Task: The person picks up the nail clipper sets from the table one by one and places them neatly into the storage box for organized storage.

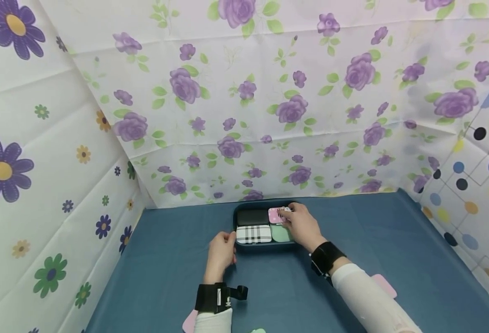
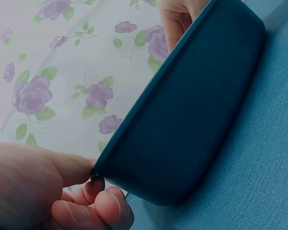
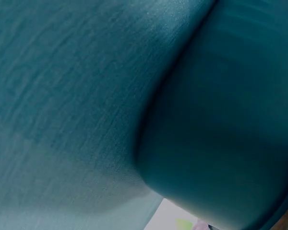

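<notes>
A dark blue rectangular tray point(image 1: 265, 248) stands at the back of the table. My left hand point(image 1: 221, 251) pinches its left rim between thumb and fingers; the left wrist view shows this hand point(image 2: 29, 187) at the rim's corner. Inside lie a black flat case point(image 1: 252, 217), a black-and-white plaid case point(image 1: 254, 234), a green case point(image 1: 281, 233) and a pink patterned case point(image 1: 274, 215). My right hand point(image 1: 304, 225) reaches over the tray's right side, its fingers and thumb gripping the pink case and partly hiding it. Only the tray's outer wall point(image 3: 221, 124) fills most of the right wrist view's right half.
A pink piece point(image 1: 383, 285) lies beside the right sleeve, and another pink piece point(image 1: 189, 321) shows beside the left sleeve. At the bottom edge is a bit of a green piece point(image 1: 258, 330). Flowered cloth point(image 1: 236, 115) hangs just behind the tray.
</notes>
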Tool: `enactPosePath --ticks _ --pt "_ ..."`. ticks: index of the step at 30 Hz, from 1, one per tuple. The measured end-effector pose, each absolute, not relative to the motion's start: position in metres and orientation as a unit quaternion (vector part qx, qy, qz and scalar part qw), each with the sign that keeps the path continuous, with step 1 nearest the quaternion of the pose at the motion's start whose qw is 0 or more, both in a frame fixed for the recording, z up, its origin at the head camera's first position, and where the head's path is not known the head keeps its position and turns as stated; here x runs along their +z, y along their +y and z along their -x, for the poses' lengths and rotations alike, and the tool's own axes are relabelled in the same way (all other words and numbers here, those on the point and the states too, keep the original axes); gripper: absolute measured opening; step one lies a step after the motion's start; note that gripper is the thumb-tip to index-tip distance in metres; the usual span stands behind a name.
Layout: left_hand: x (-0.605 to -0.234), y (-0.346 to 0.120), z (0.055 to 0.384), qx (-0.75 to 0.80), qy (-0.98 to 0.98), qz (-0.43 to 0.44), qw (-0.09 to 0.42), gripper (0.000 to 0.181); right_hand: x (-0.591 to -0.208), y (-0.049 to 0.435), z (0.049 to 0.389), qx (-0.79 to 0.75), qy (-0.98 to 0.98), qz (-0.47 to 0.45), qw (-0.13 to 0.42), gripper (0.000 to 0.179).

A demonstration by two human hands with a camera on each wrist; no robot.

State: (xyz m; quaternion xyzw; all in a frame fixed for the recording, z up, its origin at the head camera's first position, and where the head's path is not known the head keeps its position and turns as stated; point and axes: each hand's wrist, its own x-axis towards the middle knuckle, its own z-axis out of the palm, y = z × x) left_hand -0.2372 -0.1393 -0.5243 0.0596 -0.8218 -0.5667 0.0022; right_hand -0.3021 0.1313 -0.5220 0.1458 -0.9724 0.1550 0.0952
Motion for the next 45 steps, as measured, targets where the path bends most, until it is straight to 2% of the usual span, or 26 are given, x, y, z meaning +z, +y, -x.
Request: enactPosePath --ticks 13,23,29,38,45 --pt "-0.528 -0.14 0.237 -0.57 -0.819 -0.065 0.0 0.028 -0.524 0.13 0.301 0.157 -0.971 -0.152 0.094 0.042" --pt "-0.529 -0.139 0.237 -0.566 -0.821 -0.066 -0.007 0.029 -0.523 0.147 0.292 0.192 -0.963 -0.18 0.064 0.05" --pt "-0.527 -0.139 0.238 -0.568 -0.82 -0.064 -0.005 0.029 -0.516 0.156 0.281 0.217 -0.954 -0.204 0.032 0.064" --pt "-0.527 -0.138 0.237 -0.567 -0.822 -0.062 0.003 0.027 -0.506 0.176 0.25 0.276 -0.938 -0.21 0.004 0.061" --pt "-0.525 -0.138 0.239 -0.563 -0.824 -0.063 0.004 0.029 -0.5 0.213 0.23 0.282 -0.94 -0.189 -0.024 0.06"
